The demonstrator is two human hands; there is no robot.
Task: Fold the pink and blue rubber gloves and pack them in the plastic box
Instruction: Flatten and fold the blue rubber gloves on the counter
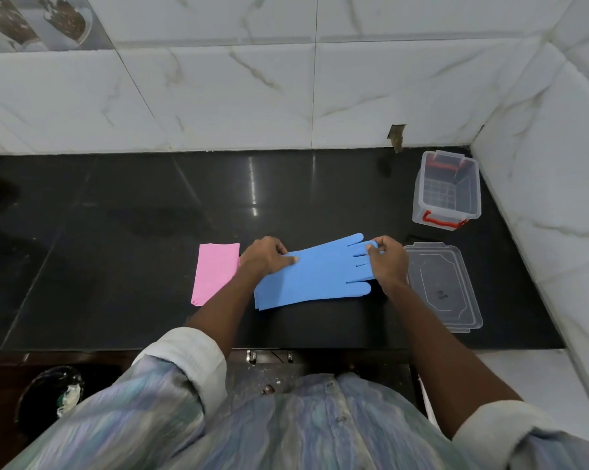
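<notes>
Gloves lie at the middle of a dark polished counter (117,266) — the blue gloves (315,274) stretched out flat with fingers pointing right, the pink gloves (215,271) just beside them on the left, folded into a flat rectangle. The left hand (266,256) presses down on the cuff half of the blue gloves, fingers flat on the rubber, and its wrist crosses over the right edge of the pink gloves. The right hand (388,261) pinches the blue fingertips between thumb and fingers. Both hands are well apart, one at each end.

To the right, the plastic box (447,191) stands open near the corner of the tiled wall (218,96), clear-walled with red latches, nothing visible inside it. Its clear lid (442,286) lies flat on the counter nearer the person, just beside the right hand; a small dark mark sits on it, too blurred to read. Below the counter's front edge, on the left, a dark round bucket (49,398) shows beside the person's rolled sleeve (188,364).
</notes>
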